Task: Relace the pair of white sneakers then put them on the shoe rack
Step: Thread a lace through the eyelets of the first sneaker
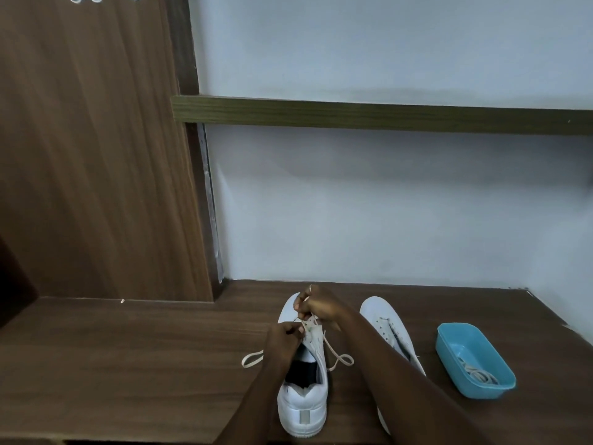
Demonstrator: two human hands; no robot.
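Note:
Two white sneakers stand on the brown wooden surface (144,364), toes pointing to the wall. The left sneaker (303,409) has a white lace (337,359) partly threaded near its toe, with loops trailing off both sides. My left hand (284,342) pinches the lace at the sneaker's left eyelets. My right hand (319,305) pinches the lace just above the front eyelets. The right sneaker (382,319) stands beside it, partly hidden by my right forearm.
A blue plastic tub (449,345) with another white lace (479,374) inside sits right of the sneakers. A dark wooden shelf (353,115) runs along the pale wall above. A tall wooden panel (96,155) stands at the left.

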